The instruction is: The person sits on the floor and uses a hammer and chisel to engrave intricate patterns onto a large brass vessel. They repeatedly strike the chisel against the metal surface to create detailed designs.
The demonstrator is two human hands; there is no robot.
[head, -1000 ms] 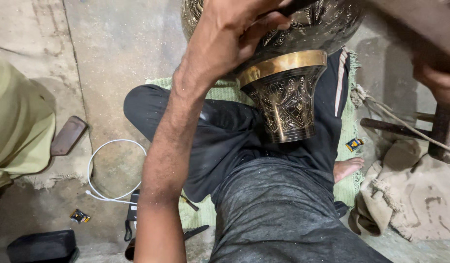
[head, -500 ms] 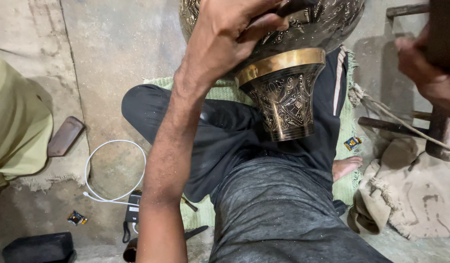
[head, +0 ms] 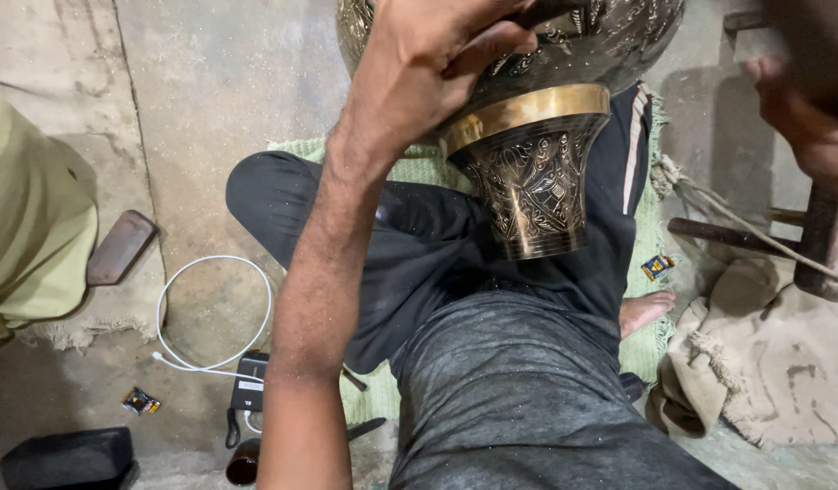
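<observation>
Head view, read left to right. At far left, a fold of pale green cloth (head: 29, 227) belonging to a neighbouring person; beside it a dark flat block (head: 119, 247) on the concrete floor (head: 219, 82). Next, a looped white cable (head: 210, 313) leading to a small black charger (head: 249, 395), with a dark box (head: 69, 458) at the lower edge.

Centre: the left hand (head: 428, 68) rises from the forearm and rests on the rounded body of an engraved brass vase (head: 537, 172). Its fingers are curled together around a thin dark tool (head: 551, 11) pressed against the metal; the grip is closed on that tool, not on the vase. The vase lies tilted across the lap, just under and to the right of this hand, its flared foot pointing down toward the dark trousers (head: 492, 363) and green mat (head: 650, 272).

Right: the right hand (head: 805, 118) shows only in part at the frame edge, apart from the vase. Whether it holds anything cannot be told. Below it lie a wooden stick (head: 709, 231), cord and tan sacking (head: 764, 381).

Risk, as a judgement: the vase appears steadied mainly by the lap and the left hand's pressure, so it could roll or slip off the thigh; the tool tip could then skid and scratch the engraved surface.
</observation>
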